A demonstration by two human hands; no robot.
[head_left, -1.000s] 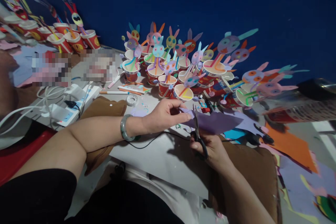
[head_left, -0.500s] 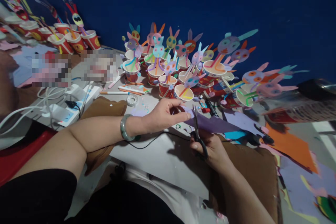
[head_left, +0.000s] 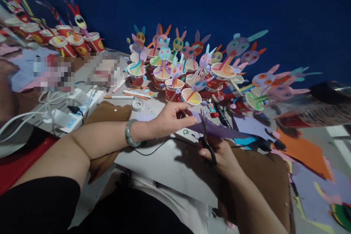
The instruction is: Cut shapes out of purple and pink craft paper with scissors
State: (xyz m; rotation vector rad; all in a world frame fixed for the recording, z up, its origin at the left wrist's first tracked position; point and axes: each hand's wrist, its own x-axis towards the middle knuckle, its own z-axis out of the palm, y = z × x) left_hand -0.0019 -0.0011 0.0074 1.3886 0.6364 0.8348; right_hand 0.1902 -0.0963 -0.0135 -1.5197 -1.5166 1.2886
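Note:
My left hand (head_left: pixel 174 119), with a green bangle (head_left: pixel 131 132) at its wrist, pinches a sheet of purple paper (head_left: pixel 215 126) between thumb and fingers. Dark-handled scissors (head_left: pixel 207 147) are held in my right hand (head_left: pixel 222 155), their blades pointing up at the paper's left end, close to my left fingertips. The blades look slightly apart. The paper stretches right, behind my right hand. Just beyond my hands stand several paper cups (head_left: pixel 191 97) with rabbit-faced paper figures rising out of them.
At the left, a white power strip (head_left: pixel 82 111) lies under tangled cables. A roll of tape (head_left: pixel 137 105) and several pens (head_left: pixel 126 97) sit nearby. Orange paper (head_left: pixel 304 150) and other scraps cover the right side, near a large clear container (head_left: pixel 318 113). Another person's hand (head_left: pixel 9 69) is at the far left.
The purple paper's end has shifted slightly at the blades, and my left fingers have moved a little left. The scissors stay in nearly the same place. The other person's hand has come further into view.

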